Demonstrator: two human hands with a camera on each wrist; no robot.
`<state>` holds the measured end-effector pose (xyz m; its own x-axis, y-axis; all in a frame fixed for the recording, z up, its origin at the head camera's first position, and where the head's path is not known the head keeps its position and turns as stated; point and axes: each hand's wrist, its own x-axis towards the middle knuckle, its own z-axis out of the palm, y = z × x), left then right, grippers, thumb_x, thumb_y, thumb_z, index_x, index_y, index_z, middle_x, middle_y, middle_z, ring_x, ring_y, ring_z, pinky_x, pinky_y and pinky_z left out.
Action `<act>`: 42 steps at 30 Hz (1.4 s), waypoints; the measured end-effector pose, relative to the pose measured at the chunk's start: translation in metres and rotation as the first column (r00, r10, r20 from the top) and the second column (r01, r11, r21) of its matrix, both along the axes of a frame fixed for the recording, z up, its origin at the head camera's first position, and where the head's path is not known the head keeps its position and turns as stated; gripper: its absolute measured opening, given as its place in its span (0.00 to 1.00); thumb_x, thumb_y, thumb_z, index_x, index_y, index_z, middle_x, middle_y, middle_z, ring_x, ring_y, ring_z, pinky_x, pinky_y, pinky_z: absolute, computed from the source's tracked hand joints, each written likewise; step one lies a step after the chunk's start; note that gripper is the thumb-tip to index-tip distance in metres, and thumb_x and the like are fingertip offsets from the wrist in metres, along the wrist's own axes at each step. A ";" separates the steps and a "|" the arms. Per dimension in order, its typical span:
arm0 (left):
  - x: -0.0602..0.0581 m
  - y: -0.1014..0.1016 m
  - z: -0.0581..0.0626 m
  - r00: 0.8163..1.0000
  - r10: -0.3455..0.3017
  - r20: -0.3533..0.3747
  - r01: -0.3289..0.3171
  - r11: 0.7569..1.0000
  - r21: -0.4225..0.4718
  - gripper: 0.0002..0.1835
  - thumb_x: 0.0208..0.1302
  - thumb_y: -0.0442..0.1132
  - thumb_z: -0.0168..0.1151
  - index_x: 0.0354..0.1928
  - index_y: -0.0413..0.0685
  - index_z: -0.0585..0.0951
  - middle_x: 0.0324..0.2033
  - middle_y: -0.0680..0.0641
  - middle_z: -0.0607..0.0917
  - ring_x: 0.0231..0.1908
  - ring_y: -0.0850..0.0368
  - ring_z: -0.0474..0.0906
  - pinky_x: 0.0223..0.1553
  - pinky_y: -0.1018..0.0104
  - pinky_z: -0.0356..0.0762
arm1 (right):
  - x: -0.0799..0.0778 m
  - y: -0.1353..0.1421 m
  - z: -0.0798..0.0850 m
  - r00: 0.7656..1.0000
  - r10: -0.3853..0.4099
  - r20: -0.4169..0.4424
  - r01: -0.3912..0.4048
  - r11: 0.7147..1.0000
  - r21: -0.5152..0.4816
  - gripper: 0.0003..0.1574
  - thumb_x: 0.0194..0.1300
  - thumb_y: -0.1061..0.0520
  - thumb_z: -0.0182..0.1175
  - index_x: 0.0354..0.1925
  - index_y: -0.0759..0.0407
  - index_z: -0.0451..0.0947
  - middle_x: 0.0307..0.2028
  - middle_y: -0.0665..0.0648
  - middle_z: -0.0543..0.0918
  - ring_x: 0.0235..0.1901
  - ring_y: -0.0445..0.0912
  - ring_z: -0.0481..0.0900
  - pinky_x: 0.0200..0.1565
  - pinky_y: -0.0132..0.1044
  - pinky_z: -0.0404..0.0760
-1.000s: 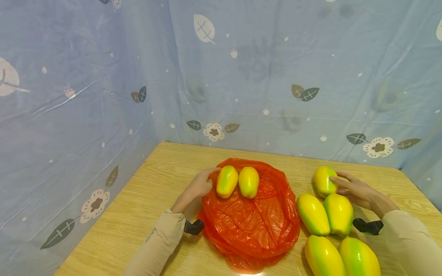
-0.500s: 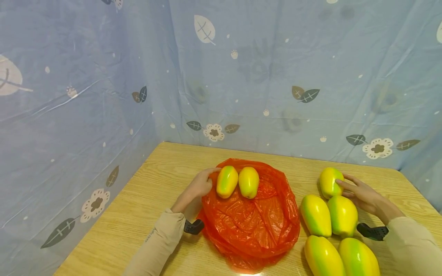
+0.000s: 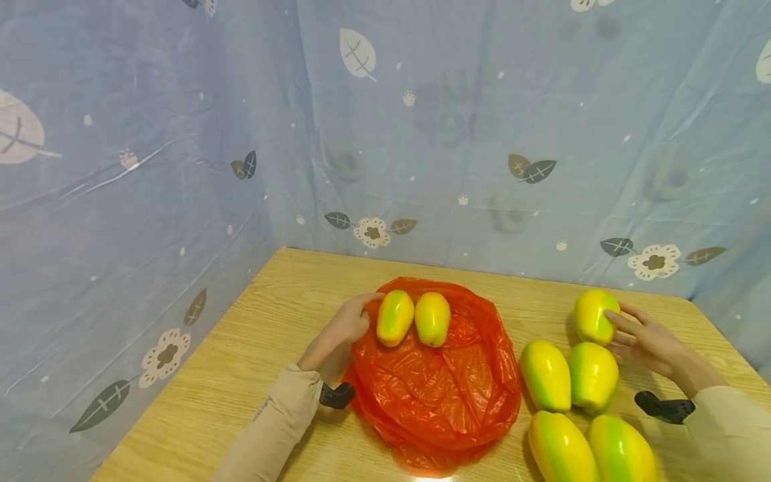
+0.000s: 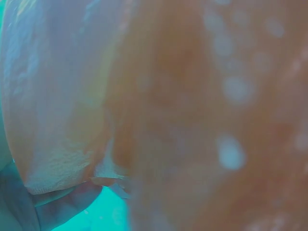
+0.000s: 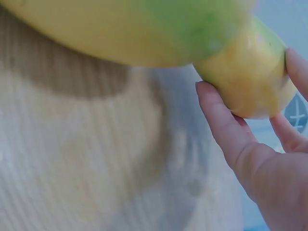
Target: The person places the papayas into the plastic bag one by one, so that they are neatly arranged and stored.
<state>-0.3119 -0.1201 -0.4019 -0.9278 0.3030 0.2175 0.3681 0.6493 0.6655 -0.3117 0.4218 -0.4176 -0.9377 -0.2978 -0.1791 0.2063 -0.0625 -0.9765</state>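
In the head view my right hand (image 3: 647, 341) holds a yellow-green mango (image 3: 593, 316) at the back right of the table. The right wrist view shows the fingertips (image 5: 209, 96) around that mango (image 5: 250, 72). My left hand (image 3: 346, 325) grips the left rim of a red plastic bag (image 3: 434, 402), close to a mango (image 3: 395, 318) lying in it. A second mango (image 3: 432, 319) lies beside that one on the bag. The bag fills most of the left wrist view, blurred, with part of the left hand (image 4: 67, 204) at its lower edge.
Two mangoes, one on the left (image 3: 545, 375) and one on the right (image 3: 593, 377), lie in front of the held one. Another pair, left (image 3: 561, 447) and right (image 3: 622, 450), is nearer. Blue patterned curtains (image 3: 458, 134) enclose the wooden table (image 3: 241, 361).
My right hand has moved to the right with the mango in its fingers. The two mangoes just in front shifted slightly. My left hand stays at the bag's rim.
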 end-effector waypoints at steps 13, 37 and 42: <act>0.000 0.000 0.001 1.000 -0.003 -0.013 0.003 1.000 -0.005 0.27 0.58 0.21 0.43 0.61 0.37 0.73 0.59 0.35 0.73 0.61 0.39 0.66 0.63 0.49 0.62 | 0.005 0.006 0.038 0.997 0.005 -0.079 -0.012 0.996 -0.087 0.49 0.76 0.58 0.39 0.67 0.57 0.09 0.42 0.41 0.78 0.41 0.41 0.81 0.44 0.43 0.82; 0.000 -0.001 0.000 1.000 -0.013 -0.024 0.012 1.000 -0.005 0.27 0.57 0.21 0.44 0.60 0.37 0.74 0.58 0.36 0.75 0.61 0.41 0.67 0.61 0.49 0.64 | 0.013 -0.049 0.074 0.992 0.066 -0.111 -0.046 0.984 0.169 0.50 0.75 0.54 0.42 0.71 0.58 0.14 0.54 0.52 0.63 0.44 0.37 0.79 0.47 0.41 0.80; 0.000 -0.001 0.000 1.000 -0.013 -0.025 0.013 1.000 -0.009 0.27 0.57 0.21 0.44 0.60 0.37 0.74 0.58 0.36 0.75 0.60 0.41 0.67 0.61 0.50 0.65 | 0.015 -0.064 0.077 0.991 0.081 -0.103 -0.065 0.987 0.149 0.49 0.75 0.55 0.43 0.71 0.60 0.16 0.48 0.46 0.71 0.44 0.39 0.80 0.47 0.42 0.80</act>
